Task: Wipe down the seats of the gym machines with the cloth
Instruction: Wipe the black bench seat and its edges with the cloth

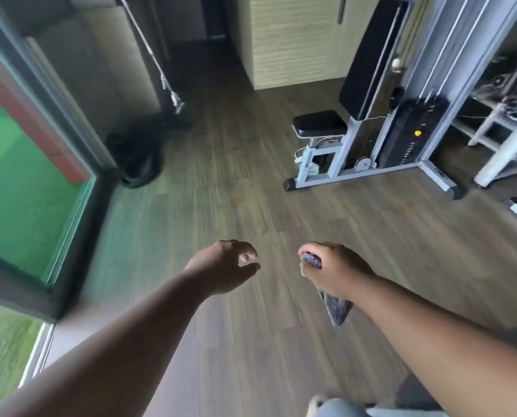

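My right hand (336, 270) grips a grey cloth (338, 311); one end shows at my fingers and the other hangs below my wrist. My left hand (225, 264) is held out beside it over the wooden floor, fingers loosely curled and holding nothing. Ahead to the right stands a gym machine with a small black padded seat (318, 123) and a long black backrest (371, 58) leaning up against its grey frame (368, 173). Both hands are well short of the seat.
A black weight stack (413, 130) with a yellow pin sits behind the seat. More white machine frames (500, 152) crowd the right edge. A dark coiled heap (137, 158) lies by the glass door (25, 176) on the left. Wooden floor (221, 206) lies between.
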`<state>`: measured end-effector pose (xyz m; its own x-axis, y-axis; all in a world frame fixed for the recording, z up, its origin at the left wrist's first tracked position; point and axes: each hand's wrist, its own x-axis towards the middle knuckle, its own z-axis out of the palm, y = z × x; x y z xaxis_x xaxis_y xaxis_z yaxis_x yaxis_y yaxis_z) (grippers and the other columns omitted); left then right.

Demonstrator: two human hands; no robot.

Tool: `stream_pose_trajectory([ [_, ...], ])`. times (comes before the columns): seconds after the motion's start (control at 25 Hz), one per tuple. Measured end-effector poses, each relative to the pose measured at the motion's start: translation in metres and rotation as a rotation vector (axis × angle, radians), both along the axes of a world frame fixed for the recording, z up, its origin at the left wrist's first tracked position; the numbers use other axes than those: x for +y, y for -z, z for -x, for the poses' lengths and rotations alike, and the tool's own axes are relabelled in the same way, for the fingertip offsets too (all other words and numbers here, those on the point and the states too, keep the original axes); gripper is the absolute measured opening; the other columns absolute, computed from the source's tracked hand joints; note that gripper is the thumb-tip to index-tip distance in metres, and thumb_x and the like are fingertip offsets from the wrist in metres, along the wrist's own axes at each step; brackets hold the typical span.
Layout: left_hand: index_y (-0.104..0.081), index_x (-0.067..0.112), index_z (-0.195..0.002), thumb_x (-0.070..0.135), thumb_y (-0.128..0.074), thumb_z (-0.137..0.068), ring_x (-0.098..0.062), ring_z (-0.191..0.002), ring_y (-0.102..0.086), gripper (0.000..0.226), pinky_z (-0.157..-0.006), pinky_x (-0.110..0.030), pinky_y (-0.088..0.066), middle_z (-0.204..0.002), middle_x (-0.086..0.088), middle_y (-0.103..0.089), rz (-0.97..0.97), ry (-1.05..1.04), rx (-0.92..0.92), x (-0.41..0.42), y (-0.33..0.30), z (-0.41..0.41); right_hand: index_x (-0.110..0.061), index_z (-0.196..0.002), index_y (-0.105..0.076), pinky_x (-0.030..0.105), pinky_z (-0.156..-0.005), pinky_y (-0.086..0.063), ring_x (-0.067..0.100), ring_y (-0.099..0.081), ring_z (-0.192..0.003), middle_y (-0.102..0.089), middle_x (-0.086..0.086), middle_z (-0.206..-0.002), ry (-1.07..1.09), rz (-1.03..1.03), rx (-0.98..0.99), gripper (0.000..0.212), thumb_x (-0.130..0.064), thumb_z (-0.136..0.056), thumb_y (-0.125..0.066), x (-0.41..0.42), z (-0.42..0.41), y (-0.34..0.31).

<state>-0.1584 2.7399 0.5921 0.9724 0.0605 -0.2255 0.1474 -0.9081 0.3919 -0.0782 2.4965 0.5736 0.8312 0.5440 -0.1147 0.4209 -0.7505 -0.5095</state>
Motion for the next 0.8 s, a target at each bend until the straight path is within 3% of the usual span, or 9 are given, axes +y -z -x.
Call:
stream_pose_trajectory([
  [0.24,-0.063,0.039,-0.121,0.054,-0.056,-0.093,-0.003,-0.099,-0.063,0.033,-0.084,-0.031,-0.057,-0.116,0.018,-0.065,-0.033,0.094,-0.024,0.005,0.0,-0.187,-0.031,-0.1,-0.059,0.029,-0.073,-0.051,0.014,-0.06,-0.081,-0.066,-0.012,-0.094,0.055,0.033,-0.011,0.015,-0.039,-0.088,-0.055,-0.002,-0.176,0.006],
  [0.52,-0.063,0.042,-0.118,0.059,-0.055,-0.09,0.001,-0.093,-0.064,0.034,-0.082,-0.033,-0.058,-0.11,0.021,-0.065,0.033,0.01,-0.031,0.006,0.008,-0.369,-0.03,-0.102,-0.059,0.031,-0.077,-0.053,0.017,-0.061,-0.087,-0.067,-0.012,-0.099,0.046,0.063,0.006,0.018,-0.04,-0.089,-0.054,-0.002,-0.365,-0.013],
  [0.8,-0.064,0.042,-0.117,0.057,-0.057,-0.09,-0.001,-0.093,-0.064,0.032,-0.084,-0.029,-0.055,-0.109,0.022,-0.064,0.027,0.135,0.056,0.016,0.032,-0.539,-0.035,-0.103,-0.058,0.03,-0.076,-0.052,0.014,-0.06,-0.086,-0.065,-0.016,-0.099,0.134,0.058,0.035,0.017,-0.042,-0.088,-0.053,0.008,-0.514,-0.004],
])
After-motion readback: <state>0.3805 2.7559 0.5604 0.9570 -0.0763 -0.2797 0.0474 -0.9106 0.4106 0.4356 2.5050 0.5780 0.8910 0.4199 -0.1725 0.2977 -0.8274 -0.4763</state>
